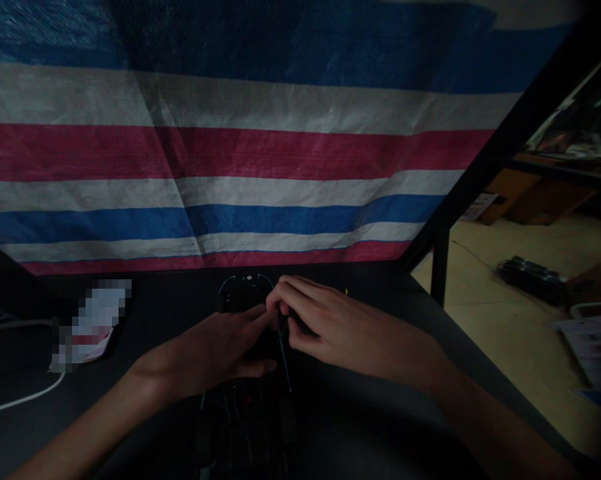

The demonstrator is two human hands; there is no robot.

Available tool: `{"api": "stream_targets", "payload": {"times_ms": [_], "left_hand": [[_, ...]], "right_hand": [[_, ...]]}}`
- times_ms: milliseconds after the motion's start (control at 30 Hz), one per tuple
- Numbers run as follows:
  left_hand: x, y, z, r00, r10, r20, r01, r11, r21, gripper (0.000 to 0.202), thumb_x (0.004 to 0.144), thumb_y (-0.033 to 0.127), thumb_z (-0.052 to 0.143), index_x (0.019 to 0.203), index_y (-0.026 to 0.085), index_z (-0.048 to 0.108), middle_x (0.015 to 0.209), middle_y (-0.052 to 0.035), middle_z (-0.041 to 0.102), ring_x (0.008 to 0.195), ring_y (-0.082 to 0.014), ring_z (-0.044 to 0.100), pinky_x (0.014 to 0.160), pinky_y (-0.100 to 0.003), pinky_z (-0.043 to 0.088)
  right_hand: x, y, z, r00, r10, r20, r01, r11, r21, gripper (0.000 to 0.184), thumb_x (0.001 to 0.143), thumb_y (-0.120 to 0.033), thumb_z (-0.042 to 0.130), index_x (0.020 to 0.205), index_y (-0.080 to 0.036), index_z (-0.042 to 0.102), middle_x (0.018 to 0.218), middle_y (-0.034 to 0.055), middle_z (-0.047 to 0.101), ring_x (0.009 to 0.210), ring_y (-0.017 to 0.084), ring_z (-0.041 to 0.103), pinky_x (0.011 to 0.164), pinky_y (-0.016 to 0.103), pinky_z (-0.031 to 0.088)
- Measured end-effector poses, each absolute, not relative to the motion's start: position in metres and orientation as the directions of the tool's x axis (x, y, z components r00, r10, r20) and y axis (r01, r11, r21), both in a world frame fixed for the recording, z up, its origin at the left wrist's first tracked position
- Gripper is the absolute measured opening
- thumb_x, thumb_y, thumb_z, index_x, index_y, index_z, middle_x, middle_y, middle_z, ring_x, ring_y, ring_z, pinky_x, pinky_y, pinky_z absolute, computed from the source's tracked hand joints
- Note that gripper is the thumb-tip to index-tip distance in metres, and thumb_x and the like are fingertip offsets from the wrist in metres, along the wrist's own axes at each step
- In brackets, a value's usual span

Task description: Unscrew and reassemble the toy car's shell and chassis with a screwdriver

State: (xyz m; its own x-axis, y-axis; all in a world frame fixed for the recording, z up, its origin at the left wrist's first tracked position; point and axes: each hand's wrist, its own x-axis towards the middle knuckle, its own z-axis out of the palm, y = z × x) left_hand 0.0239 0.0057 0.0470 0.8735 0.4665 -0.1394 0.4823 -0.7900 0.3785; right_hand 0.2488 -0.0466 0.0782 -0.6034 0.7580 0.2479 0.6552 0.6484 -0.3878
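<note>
A black car-like body (247,293) with thin blue edge trim and wheel-like parts lies on the dark table, its near end lost in shadow. Across its top rests my left hand (225,343), fingers stretched toward the right side and thumb apart. My right hand (313,313) is closed in a pinch at the body's right edge, against the left fingertips. Something slim and dark shows beneath its fingers, too dim to name. A thin blue strip (286,363) runs down from there along the right side.
A phone (95,327), blurred out on its screen, lies at the left beside a white cable (25,402). Behind the dark table (360,407) hangs a striped woven sheet (260,153). A black frame post (439,267) stands at the right, with boxes (525,193) on the floor beyond.
</note>
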Motion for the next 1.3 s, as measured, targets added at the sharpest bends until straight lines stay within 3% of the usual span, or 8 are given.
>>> {"api": "stream_targets", "payload": {"times_ms": [100,333,500,667,800,967,1133,1300], "left_hand": [[0.025,0.006,0.049,0.865,0.477,-0.157,0.499,-0.783,0.370,0.047,0.101,0.043,0.059,0.143,0.023,0.051,0.147,-0.0107,0.059,0.113,-0.0314,0.072,0.089,-0.038,0.055],[0.026,0.008,0.047,0.869,0.474,-0.140,0.487,-0.773,0.406,0.048,0.101,0.048,0.056,0.143,0.025,0.051,0.144,-0.0100,0.060,0.112,-0.0294,0.072,0.090,-0.036,0.055],[0.025,0.008,0.045,0.870,0.475,-0.133,0.486,-0.781,0.393,0.045,0.101,0.047,0.057,0.139,0.024,0.055,0.144,-0.0113,0.060,0.110,-0.0304,0.073,0.090,-0.039,0.055],[0.021,0.008,0.041,0.865,0.479,-0.150,0.499,-0.789,0.360,0.041,0.101,0.047,0.057,0.132,0.020,0.061,0.126,-0.0111,0.071,0.100,-0.0300,0.075,0.087,-0.040,0.054],[0.023,0.008,0.044,0.877,0.457,-0.148,0.477,-0.796,0.373,0.042,0.102,0.044,0.057,0.137,0.021,0.057,0.133,-0.0107,0.068,0.107,-0.0307,0.073,0.087,-0.039,0.055],[0.024,0.006,0.047,0.875,0.467,-0.127,0.480,-0.803,0.354,0.049,0.101,0.044,0.059,0.144,0.022,0.050,0.145,-0.0118,0.060,0.117,-0.0333,0.069,0.096,-0.045,0.054],[0.022,0.006,0.046,0.876,0.461,-0.141,0.480,-0.806,0.346,0.049,0.102,0.046,0.056,0.146,0.025,0.048,0.153,-0.0118,0.053,0.119,-0.0310,0.069,0.092,-0.039,0.055],[0.024,0.006,0.047,0.872,0.462,-0.162,0.490,-0.813,0.315,0.044,0.103,0.048,0.052,0.140,0.023,0.053,0.147,-0.0114,0.058,0.118,-0.0325,0.069,0.093,-0.041,0.053]], "right_hand": [[0.241,-0.045,0.075,-0.569,0.776,0.273,0.674,0.630,-0.387,0.017,0.100,-0.012,0.049,0.114,-0.018,0.053,0.112,0.0030,0.064,0.098,0.014,0.064,0.089,0.029,0.049],[0.245,-0.037,0.062,-0.481,0.848,0.221,0.860,0.506,-0.069,0.026,0.108,-0.021,0.036,0.128,-0.018,0.051,0.104,0.0085,0.070,0.079,0.022,0.071,0.065,0.034,0.049],[0.254,-0.038,0.071,-0.571,0.779,0.258,0.725,0.626,-0.287,0.022,0.107,-0.025,0.047,0.127,-0.021,0.052,0.119,0.0060,0.068,0.095,0.018,0.069,0.082,0.032,0.053],[0.254,-0.044,0.082,-0.650,0.719,0.245,0.554,0.669,-0.495,0.024,0.104,-0.019,0.050,0.128,-0.023,0.052,0.120,0.0035,0.065,0.109,0.014,0.064,0.095,0.027,0.050],[0.249,-0.042,0.076,-0.586,0.769,0.258,0.631,0.632,-0.450,0.022,0.106,-0.022,0.045,0.127,-0.022,0.052,0.123,0.0049,0.065,0.111,0.016,0.063,0.097,0.031,0.049],[0.245,-0.038,0.068,-0.529,0.809,0.259,0.779,0.583,-0.231,0.021,0.107,-0.034,0.044,0.117,-0.020,0.057,0.102,0.0063,0.070,0.093,0.022,0.066,0.084,0.037,0.051],[0.246,-0.043,0.076,-0.587,0.757,0.286,0.705,0.652,-0.279,0.018,0.098,-0.018,0.054,0.116,-0.019,0.056,0.108,0.0051,0.068,0.103,0.019,0.063,0.096,0.034,0.046],[0.246,-0.046,0.075,-0.553,0.799,0.234,0.777,0.597,-0.199,0.017,0.105,-0.029,0.046,0.113,-0.021,0.058,0.089,0.0030,0.068,0.083,0.019,0.064,0.080,0.034,0.048]]}}
